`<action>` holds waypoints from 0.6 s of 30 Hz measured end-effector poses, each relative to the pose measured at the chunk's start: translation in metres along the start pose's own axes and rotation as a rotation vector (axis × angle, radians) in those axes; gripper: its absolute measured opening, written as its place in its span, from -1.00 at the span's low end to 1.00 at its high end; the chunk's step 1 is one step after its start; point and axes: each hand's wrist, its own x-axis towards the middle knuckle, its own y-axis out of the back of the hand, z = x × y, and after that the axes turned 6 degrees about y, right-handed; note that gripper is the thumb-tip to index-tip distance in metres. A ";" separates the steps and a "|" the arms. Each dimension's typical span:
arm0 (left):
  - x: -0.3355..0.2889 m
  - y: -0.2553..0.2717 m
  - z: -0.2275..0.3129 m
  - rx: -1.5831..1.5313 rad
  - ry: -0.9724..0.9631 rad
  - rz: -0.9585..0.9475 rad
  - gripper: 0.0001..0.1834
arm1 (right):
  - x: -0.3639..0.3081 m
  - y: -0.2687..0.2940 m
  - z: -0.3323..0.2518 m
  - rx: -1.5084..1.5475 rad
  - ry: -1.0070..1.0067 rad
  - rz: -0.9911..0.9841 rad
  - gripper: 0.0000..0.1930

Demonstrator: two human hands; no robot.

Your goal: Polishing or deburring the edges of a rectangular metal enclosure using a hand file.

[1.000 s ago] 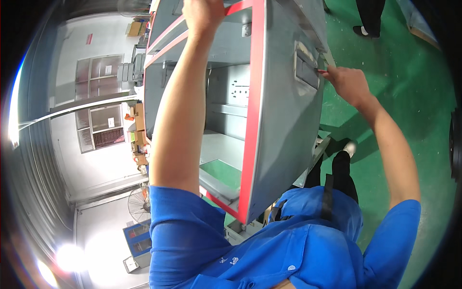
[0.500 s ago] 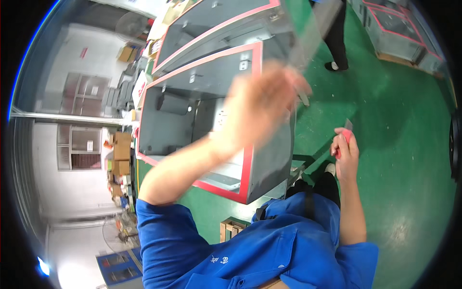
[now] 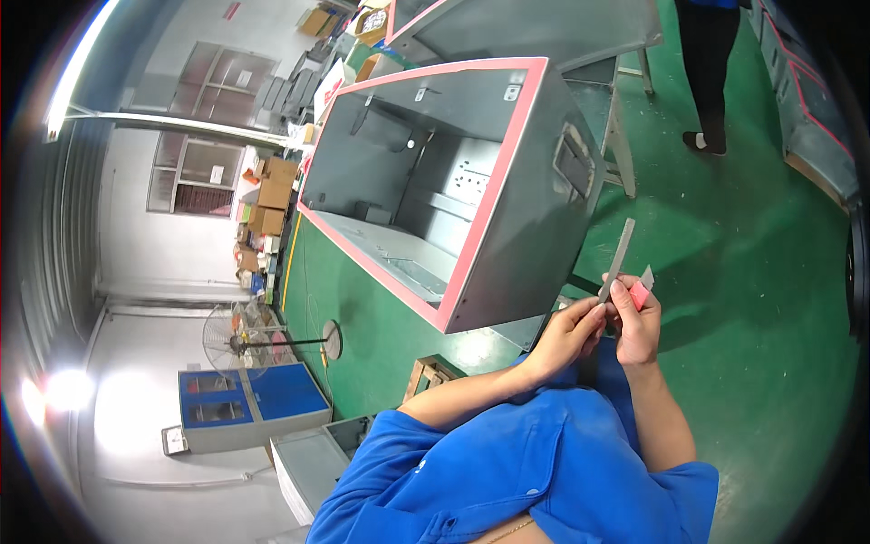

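Note:
Both of my hands are close together in front of my waist, to the right of a grey metal cabinet [image 3: 521, 245] with pink-red edging round its open front. My left hand [image 3: 566, 335] is closed at the lower end of a narrow, flat grey strip [image 3: 621, 254] that points up and away from me. My right hand [image 3: 639, 335] is wrapped round a red-handled scraper [image 3: 640, 294], whose short grey blade shows above its fingers. The right thumb lies by the strip's lower end. My fingers hide part of the scraper's handle.
Another grey cabinet [image 3: 562, 32] rests on a stand behind the first. A person in dark trousers [image 3: 707, 72] stands at the far right, near more red-edged cabinets [image 3: 807, 100]. To the left are a standing fan [image 3: 237, 343], cardboard boxes [image 3: 275, 186] and a blue-fronted cupboard [image 3: 290, 394].
My left hand has come down from in front of the cabinet to meet my right hand. The strip now stands between them. The view has shifted, and the cabinet's outer side shows more.

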 end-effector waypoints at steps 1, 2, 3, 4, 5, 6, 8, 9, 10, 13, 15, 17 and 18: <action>0.002 0.002 -0.003 0.021 -0.006 0.013 -0.73 | 0.003 -0.001 -0.001 0.000 -0.025 -0.008 -0.81; 0.003 0.003 -0.003 -0.020 0.039 0.026 -0.73 | 0.005 -0.003 -0.002 0.002 -0.049 -0.014 -0.83; 0.006 0.005 -0.002 -0.059 0.083 0.037 -0.73 | 0.008 -0.004 -0.002 0.004 -0.072 -0.019 -0.85; 0.008 0.007 -0.002 -0.096 0.127 0.043 -0.73 | 0.012 -0.003 0.004 -0.008 -0.068 -0.010 -0.87; 0.010 0.008 -0.004 -0.097 0.142 0.060 -0.73 | 0.017 -0.002 0.011 -0.041 -0.072 0.010 -0.87; 0.013 0.011 -0.008 -0.098 0.156 0.075 -0.73 | 0.021 0.000 0.017 -0.073 -0.075 0.031 -0.87; 0.017 0.016 -0.011 -0.147 0.161 0.092 -0.75 | 0.031 -0.004 0.024 -0.122 -0.059 0.093 -0.88; 0.022 0.020 -0.014 -0.204 0.162 0.103 -0.76 | 0.035 -0.005 0.023 -0.107 -0.103 0.093 -0.88; 0.029 0.025 -0.019 -0.268 0.163 0.116 -0.77 | 0.039 -0.006 0.023 -0.097 -0.150 0.091 -0.88; 0.042 0.033 -0.023 -0.520 0.193 0.022 -0.79 | 0.054 -0.005 0.021 0.100 -0.297 0.059 -0.87; 0.050 0.039 -0.027 -0.644 0.197 -0.074 -0.79 | 0.062 -0.006 0.021 0.251 -0.374 0.086 -0.85; 0.058 0.044 -0.031 -0.706 0.170 -0.158 -0.80 | 0.068 -0.005 0.023 0.171 -0.356 0.113 -0.82; 0.061 0.042 -0.030 -0.634 0.161 -0.073 -0.81 | 0.074 -0.005 0.028 0.127 -0.339 0.114 -0.81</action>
